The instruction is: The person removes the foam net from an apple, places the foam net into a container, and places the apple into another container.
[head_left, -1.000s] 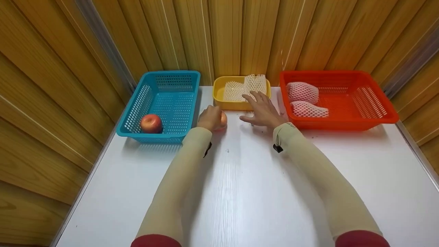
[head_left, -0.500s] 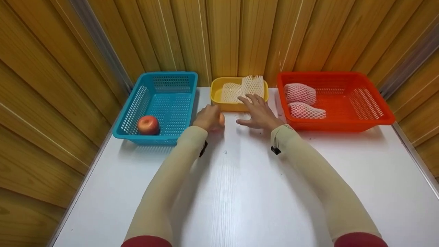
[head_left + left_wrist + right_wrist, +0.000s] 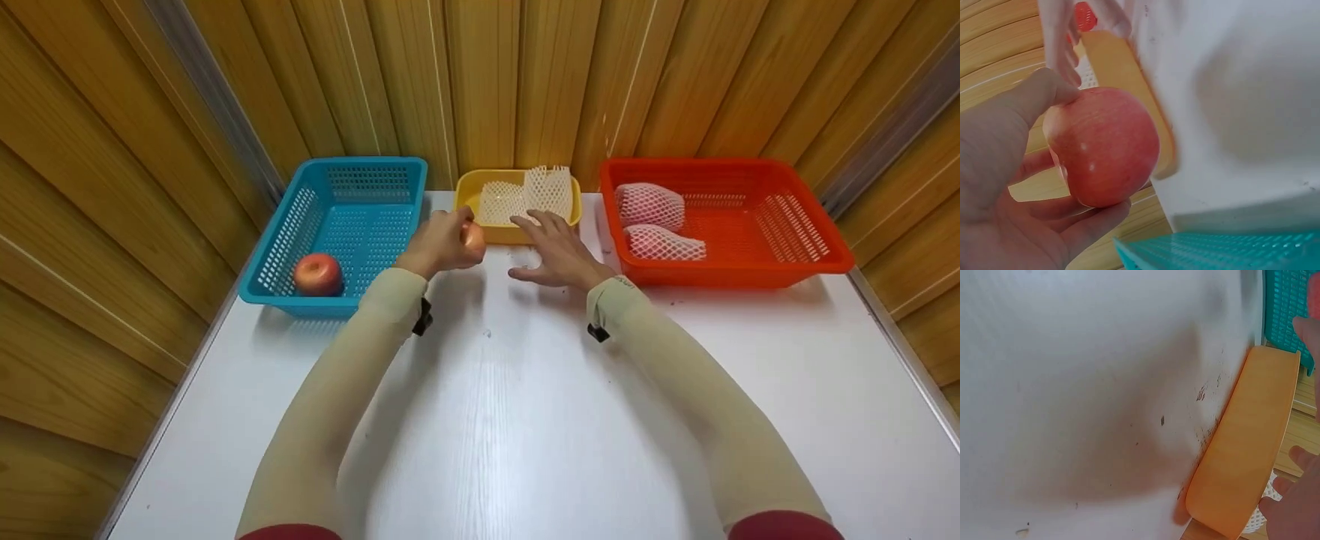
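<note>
My left hand [image 3: 435,244] grips a red apple [image 3: 473,241] above the table, in front of the yellow tray [image 3: 517,235]. In the left wrist view the thumb presses on top of the apple [image 3: 1107,146] and the fingers curl beneath it. My right hand [image 3: 559,255] hovers at the tray's front right, fingers spread and holding nothing. White foam nets [image 3: 547,191] lie in the tray, one standing above its back rim. The right wrist view shows only part of the right hand [image 3: 1297,506], beside the tray's wall.
On the left stands a blue basket [image 3: 259,289] with one bare apple [image 3: 318,275] in its near left corner. To the right, a red basket [image 3: 750,274] holds two net-wrapped fruits [image 3: 651,207] at its left side. A wooden-panel wall [image 3: 480,82] rises behind.
My left hand has raised the apple off the table and moved slightly left, with the wrist turned. My right hand stays nearly in place. The whole view has shifted a little.
</note>
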Action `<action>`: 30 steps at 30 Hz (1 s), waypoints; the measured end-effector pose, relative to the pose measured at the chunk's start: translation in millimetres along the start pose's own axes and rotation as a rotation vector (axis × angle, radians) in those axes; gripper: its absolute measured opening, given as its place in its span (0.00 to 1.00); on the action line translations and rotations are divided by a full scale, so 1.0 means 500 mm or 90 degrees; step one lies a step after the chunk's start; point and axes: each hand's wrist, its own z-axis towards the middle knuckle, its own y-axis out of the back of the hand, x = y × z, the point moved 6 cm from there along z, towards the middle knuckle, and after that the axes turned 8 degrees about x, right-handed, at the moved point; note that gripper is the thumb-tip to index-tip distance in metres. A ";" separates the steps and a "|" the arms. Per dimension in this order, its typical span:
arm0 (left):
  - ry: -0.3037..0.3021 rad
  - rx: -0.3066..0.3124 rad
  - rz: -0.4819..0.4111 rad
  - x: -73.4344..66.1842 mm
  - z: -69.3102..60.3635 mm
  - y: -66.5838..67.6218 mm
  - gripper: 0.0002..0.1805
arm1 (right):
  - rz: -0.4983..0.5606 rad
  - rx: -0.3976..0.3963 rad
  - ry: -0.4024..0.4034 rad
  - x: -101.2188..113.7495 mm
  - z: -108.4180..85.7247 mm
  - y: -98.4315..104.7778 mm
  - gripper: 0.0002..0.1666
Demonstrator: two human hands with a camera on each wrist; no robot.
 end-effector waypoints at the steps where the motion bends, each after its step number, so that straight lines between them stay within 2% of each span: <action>1: -0.002 -0.004 -0.007 0.001 -0.003 0.006 0.37 | 0.000 -0.001 0.000 0.001 0.000 0.000 0.59; 10: -0.015 -0.028 -0.042 0.021 -0.035 0.050 0.37 | 0.017 0.017 -0.017 0.008 -0.003 -0.002 0.59; 17: -0.031 -0.037 -0.025 0.036 -0.057 0.083 0.36 | 0.016 0.014 -0.014 0.020 -0.006 0.000 0.58; 30: -0.029 -0.033 0.009 0.076 -0.088 0.136 0.35 | 0.050 0.028 -0.008 0.038 -0.007 -0.007 0.58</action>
